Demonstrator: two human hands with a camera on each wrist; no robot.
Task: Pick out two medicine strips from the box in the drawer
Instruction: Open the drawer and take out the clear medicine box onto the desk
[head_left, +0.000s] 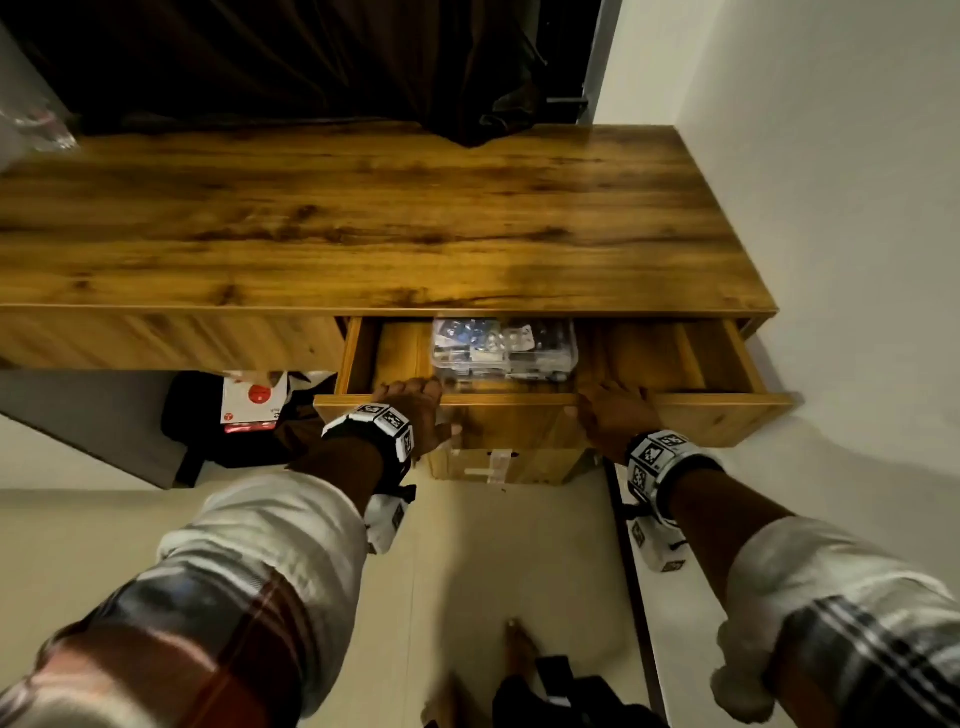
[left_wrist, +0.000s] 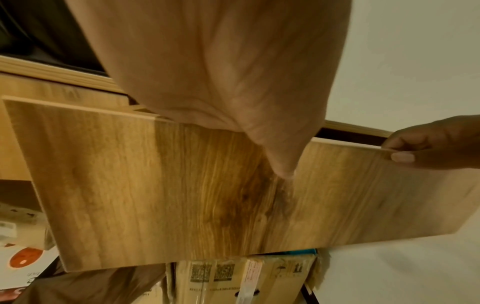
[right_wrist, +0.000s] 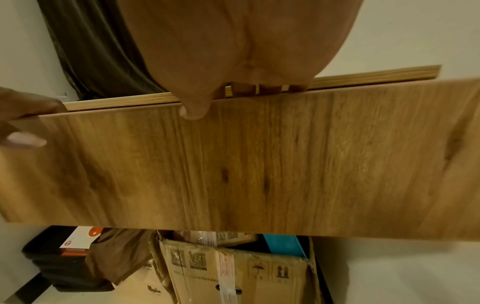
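The wooden drawer (head_left: 696, 402) under the desk top stands pulled partly out. Inside it sits a clear plastic box (head_left: 505, 349) holding several medicine strips (head_left: 519, 336), silver and blue. My left hand (head_left: 415, 410) grips the top edge of the drawer front (left_wrist: 182, 185), fingers over the rim and thumb on the front face. My right hand (head_left: 613, 410) grips the same edge further right, fingers curled over the rim, thumb on the drawer front (right_wrist: 259, 164). The box lies just behind and between both hands.
A wooden desk top (head_left: 363, 218) spans the view, with a white wall (head_left: 831, 208) on the right. Below the drawer stands a cardboard carton (right_wrist: 233, 271). A black bag with a red-and-white packet (head_left: 252, 405) lies on the floor at the left.
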